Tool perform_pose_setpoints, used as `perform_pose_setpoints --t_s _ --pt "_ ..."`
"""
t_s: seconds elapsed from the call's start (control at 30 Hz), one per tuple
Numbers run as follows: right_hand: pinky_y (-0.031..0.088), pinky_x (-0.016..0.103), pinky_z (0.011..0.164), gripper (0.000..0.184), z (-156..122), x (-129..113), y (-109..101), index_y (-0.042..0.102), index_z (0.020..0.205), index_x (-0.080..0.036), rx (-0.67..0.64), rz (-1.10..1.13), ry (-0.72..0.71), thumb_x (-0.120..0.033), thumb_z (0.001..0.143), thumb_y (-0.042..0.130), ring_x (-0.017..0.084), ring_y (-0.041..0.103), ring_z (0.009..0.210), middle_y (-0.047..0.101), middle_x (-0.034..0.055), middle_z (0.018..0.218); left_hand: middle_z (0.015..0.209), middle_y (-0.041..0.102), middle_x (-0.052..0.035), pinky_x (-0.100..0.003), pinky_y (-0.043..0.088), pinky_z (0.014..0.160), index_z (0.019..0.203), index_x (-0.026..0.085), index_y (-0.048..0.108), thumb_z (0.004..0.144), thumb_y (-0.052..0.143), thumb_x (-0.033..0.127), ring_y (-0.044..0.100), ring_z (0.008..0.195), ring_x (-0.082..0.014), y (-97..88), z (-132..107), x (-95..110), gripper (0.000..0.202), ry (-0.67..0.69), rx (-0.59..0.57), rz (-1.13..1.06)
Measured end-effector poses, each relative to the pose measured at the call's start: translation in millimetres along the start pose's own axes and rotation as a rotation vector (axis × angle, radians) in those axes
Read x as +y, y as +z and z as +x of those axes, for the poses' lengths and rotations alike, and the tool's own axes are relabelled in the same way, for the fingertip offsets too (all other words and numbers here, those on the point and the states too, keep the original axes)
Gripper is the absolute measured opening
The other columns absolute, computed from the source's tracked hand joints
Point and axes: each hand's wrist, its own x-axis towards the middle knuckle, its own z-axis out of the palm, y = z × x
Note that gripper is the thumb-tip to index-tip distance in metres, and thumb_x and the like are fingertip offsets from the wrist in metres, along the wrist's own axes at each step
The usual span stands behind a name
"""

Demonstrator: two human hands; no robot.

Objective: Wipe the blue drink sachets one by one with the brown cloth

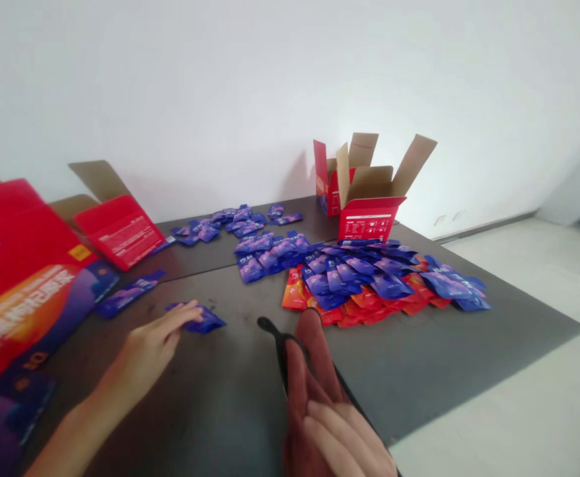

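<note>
Low over the dark table, my left hand [153, 341] has its fingertips closed on a small blue sachet [206, 322]. My right hand [347, 437], at the bottom of the view, grips a reddish-brown cloth item with black edging [314, 371]; its black tip points away from me, and I cannot tell its exact kind. Another blue sachet [129, 293] lies left of my left hand, beside a large red box [26, 285]. Beyond my right hand, blue sachets [344, 268] are heaped on orange-red sachets [369, 306].
Further blue sachets [270, 252] lie in the middle of the dark table [449, 358], with a looser group [203, 228] near the wall. Two open red boxes stand at the back right, the nearer box [366, 218] with raised flaps. The table's right edge borders a pale floor [543, 411].
</note>
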Motion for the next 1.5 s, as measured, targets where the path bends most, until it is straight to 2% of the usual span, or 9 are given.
perform_pose_setpoints --t_s 0.23,0.37,0.5,0.67,0.8,0.97,1.17,1.33,1.5 --pt "0.052 0.032 0.075 0.044 22.3 -9.2 -17.9 0.053 0.114 -0.012 0.005 0.096 -0.003 0.0 0.075 0.037 0.019 0.057 0.098 0.061 0.0103 0.106 0.106 0.063 0.0027 -0.044 0.043 0.091 0.091 0.029 0.065 0.083 0.036 0.028 0.051 0.108 -0.021 16.5 -71.4 33.9 0.03 0.151 -0.074 -0.079" --pt "0.048 0.032 0.08 0.045 29.7 -12.2 -16.5 0.05 0.117 -0.012 -0.094 0.101 0.014 0.0 0.075 0.04 0.019 0.054 0.101 0.057 0.0103 0.112 0.113 0.06 0.001 -0.048 0.04 0.094 0.111 0.032 0.056 0.082 0.042 0.044 0.052 0.109 -0.022 12.7 -86.9 46.3 0.035 0.095 -0.103 0.009" --pt "0.045 0.032 0.084 0.042 60.7 -17.6 -6.4 0.048 0.118 -0.017 -0.196 0.106 0.012 -0.003 0.08 0.04 0.017 0.052 0.102 0.056 0.0062 0.115 0.096 0.068 -0.0068 -0.046 0.047 0.084 0.106 0.022 0.06 0.081 0.043 0.046 0.063 0.088 -0.0243 9.3 -83.8 63.8 0.038 0.077 -0.081 0.201" --pt "0.044 0.03 0.083 0.035 100.5 -34.5 33.9 0.047 0.117 -0.021 -0.587 0.057 -0.068 -0.012 0.084 0.039 0.016 0.052 0.093 0.053 0.0012 0.121 0.063 0.067 -0.0005 -0.043 0.048 0.075 0.075 0.022 0.067 0.082 0.026 0.007 0.06 0.052 -0.0156 8.1 -77.5 81.8 0.044 0.289 0.063 0.332" --pt "0.044 0.028 0.079 0.031 97.5 -36.5 78.1 0.048 0.112 -0.02 -0.835 -0.03 -0.232 -0.018 0.081 0.046 0.017 0.051 0.09 0.047 0.003 0.127 0.061 0.066 -0.002 -0.032 0.048 0.07 0.064 0.02 0.068 0.075 0.021 -0.004 0.06 0.054 -0.0136 10.8 -89.5 84.9 0.054 0.346 0.194 0.39" --pt "0.041 0.028 0.081 0.018 87.6 -29.0 112.4 0.052 0.098 -0.018 -0.893 -0.036 -0.342 -0.02 0.08 0.051 0.017 0.05 0.088 0.057 0.0018 0.108 0.077 0.07 -0.0063 -0.027 0.049 0.067 0.071 0.014 0.07 0.079 0.017 -0.002 0.064 0.07 -0.0143 12.5 -101.9 80.9 0.056 0.395 0.296 0.41" --pt "0.041 0.028 0.065 0.012 113.3 -9.1 143.9 0.053 0.091 -0.019 -0.879 -0.202 -0.229 -0.016 0.083 0.044 0.017 0.052 0.077 0.06 0.0007 0.093 0.084 0.07 -0.007 -0.025 0.053 0.067 0.077 0.013 0.071 0.08 0.016 0.0 0.065 0.076 -0.0158 11.6 -101.8 82.2 0.057 0.348 0.275 0.382" --pt "0.038 0.027 0.067 0.015 136.7 -11.5 115.1 0.05 0.095 -0.02 -0.78 -0.243 -0.102 -0.014 0.084 0.042 0.016 0.051 0.082 0.058 0.0003 0.097 0.076 0.069 -0.0107 -0.023 0.056 0.061 0.076 0.01 0.07 0.073 0.018 -0.005 0.066 0.068 -0.0164 9.4 -97.0 87.7 0.055 0.397 0.26 0.421" --pt "0.037 0.026 0.073 0.016 114.4 -40.1 67.0 0.051 0.094 -0.021 -0.751 -0.109 -0.097 -0.014 0.084 0.042 0.014 0.047 0.077 0.058 -0.0015 0.097 0.077 0.069 -0.0122 -0.025 0.056 0.066 0.076 0.009 0.07 0.073 0.02 -0.005 0.066 0.07 -0.017 16.5 -99.5 90.8 0.052 0.391 0.258 0.475"
